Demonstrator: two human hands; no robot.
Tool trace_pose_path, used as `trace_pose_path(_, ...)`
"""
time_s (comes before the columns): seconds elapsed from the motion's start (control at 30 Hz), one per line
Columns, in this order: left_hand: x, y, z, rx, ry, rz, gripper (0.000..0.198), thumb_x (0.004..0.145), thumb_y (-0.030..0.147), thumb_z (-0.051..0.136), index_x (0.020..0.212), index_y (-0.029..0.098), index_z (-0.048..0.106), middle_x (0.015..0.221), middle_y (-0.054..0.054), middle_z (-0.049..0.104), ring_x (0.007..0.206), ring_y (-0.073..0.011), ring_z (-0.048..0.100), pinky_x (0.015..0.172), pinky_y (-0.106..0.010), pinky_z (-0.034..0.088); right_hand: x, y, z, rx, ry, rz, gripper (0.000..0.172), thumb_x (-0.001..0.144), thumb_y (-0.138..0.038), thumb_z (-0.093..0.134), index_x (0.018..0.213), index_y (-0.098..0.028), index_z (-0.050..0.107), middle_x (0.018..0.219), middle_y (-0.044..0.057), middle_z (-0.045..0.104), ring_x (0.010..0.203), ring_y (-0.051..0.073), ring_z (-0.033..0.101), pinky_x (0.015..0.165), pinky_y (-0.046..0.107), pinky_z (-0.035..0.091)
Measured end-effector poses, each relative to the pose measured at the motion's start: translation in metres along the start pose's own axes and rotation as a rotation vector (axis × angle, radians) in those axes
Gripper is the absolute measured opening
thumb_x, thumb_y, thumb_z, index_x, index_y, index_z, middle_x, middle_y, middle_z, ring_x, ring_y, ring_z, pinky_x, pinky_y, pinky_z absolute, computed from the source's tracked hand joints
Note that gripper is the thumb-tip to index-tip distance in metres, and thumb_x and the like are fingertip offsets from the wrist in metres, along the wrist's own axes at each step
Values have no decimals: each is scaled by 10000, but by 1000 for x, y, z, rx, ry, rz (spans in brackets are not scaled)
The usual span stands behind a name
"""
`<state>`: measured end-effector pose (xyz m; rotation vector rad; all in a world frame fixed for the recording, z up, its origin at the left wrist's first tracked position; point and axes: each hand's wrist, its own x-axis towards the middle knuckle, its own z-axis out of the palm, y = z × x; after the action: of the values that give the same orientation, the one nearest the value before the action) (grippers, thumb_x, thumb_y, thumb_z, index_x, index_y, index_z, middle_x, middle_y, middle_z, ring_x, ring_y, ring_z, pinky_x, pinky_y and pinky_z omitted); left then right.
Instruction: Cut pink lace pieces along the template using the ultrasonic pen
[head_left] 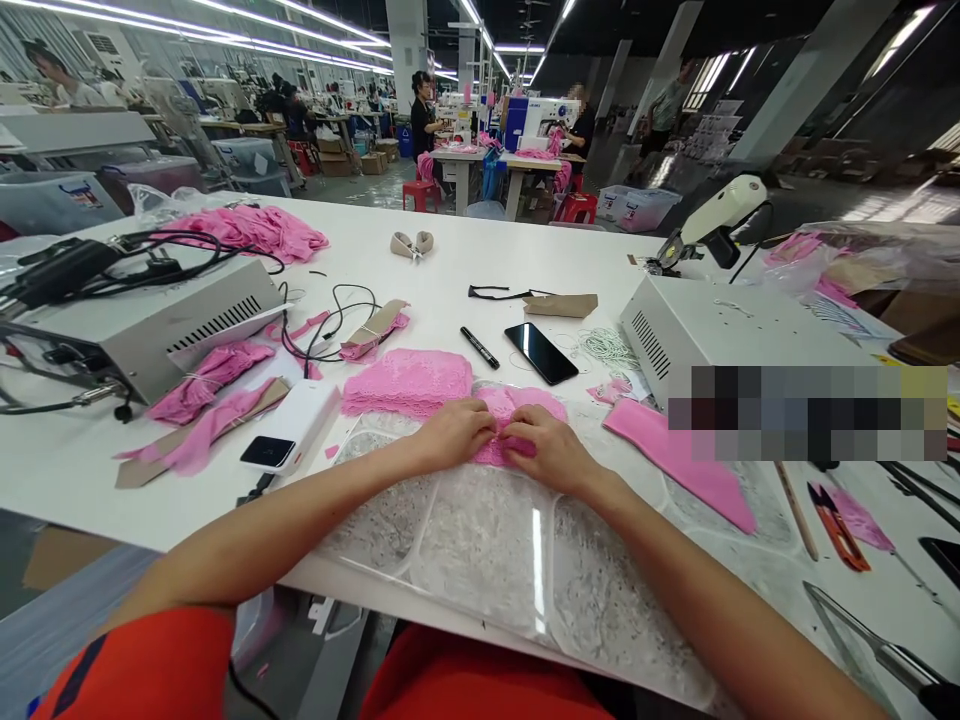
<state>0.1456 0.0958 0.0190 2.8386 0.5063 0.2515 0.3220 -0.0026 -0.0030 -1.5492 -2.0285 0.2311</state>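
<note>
Close together at the middle of the worktable, both hands are closed on a small pink lace piece. My left hand has its fingers bent down on the lace's left edge. Its fingertips almost meet those of my right hand, which pinches the near right part. Beneath them lies a clear-topped mat with a grey speckled pattern. A neat stack of pink lace pieces sits just beyond my left hand. To the right of my right hand lies a flat pink fabric panel.
Behind the hands lie a phone and a black marker. Grey metal boxes stand left and right. Orange-handled snips lie at the right. Pink fabric is heaped at the back left. People work at sewing machines beyond.
</note>
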Motion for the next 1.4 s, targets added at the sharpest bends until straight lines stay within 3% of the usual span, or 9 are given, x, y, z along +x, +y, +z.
trace_pose_path(0.27,-9,-1,-4,-70,19,-19,177,917,148,522,929,161,699,957,-74,689,916,-200,650,854,-303,495,4,-1,-4,16,13,31,133,861,-161,549,826,-216,665,862,51,661,835,182,608,733,328,516)
trace_pose_path(0.47,-9,-2,-1,-109,40,-26,230,926,127,483,961,167,707,1016,-78,698,951,-199,656,882,-308,506,1,-6,-3,41,-30,44,116,781,-174,662,871,-240,691,945,60,681,920,214,614,797,359,512)
trace_pose_path(0.63,-11,-4,-1,-138,49,-54,244,889,78,486,959,151,708,1031,-83,707,960,-203,665,884,-313,513,5,-6,1,144,6,135,103,803,-165,603,765,-217,683,803,36,687,772,172,611,728,321,494)
trace_pose_path(0.9,-14,-1,-4,-211,71,-85,200,882,152,553,1035,161,682,1084,-94,692,994,-230,661,908,-371,521,9,-12,-26,406,150,261,198,812,-360,566,721,-200,640,663,-7,663,610,132,604,601,267,492)
trace_pose_path(1.03,1,5,0,-270,160,-127,575,799,227,706,1334,176,505,1432,-160,472,1316,-295,470,1084,-458,412,12,-18,-37,503,270,303,245,809,-435,577,753,-199,611,611,-11,638,561,134,613,588,282,527)
trace_pose_path(1.1,15,8,0,-311,187,-131,617,779,225,723,1345,160,485,1480,-171,413,1384,-303,384,1127,-461,361,13,-23,-47,537,327,312,275,800,-471,596,758,-199,601,594,-10,636,535,136,616,571,288,540)
trace_pose_path(1.23,44,12,-15,-418,134,-74,225,895,279,567,1044,122,626,1084,-113,677,1049,-239,632,913,-382,517,6,-37,-74,587,453,328,313,779,-504,638,768,-194,600,573,-4,652,519,144,640,546,287,561)
trace_pose_path(1.3,57,16,-28,-465,76,-19,239,935,316,494,921,120,630,848,-59,686,809,-177,657,741,-309,540,-6,-46,-88,620,552,346,302,770,-483,669,770,-187,612,569,-2,663,512,145,651,542,286,575)
trace_pose_path(1.4,79,30,-45,-507,8,76,252,927,340,513,901,116,627,771,-30,661,703,-130,622,647,-249,509,-33,-57,-107,633,747,406,265,766,-432,707,796,-180,628,580,-2,678,490,143,654,534,287,591)
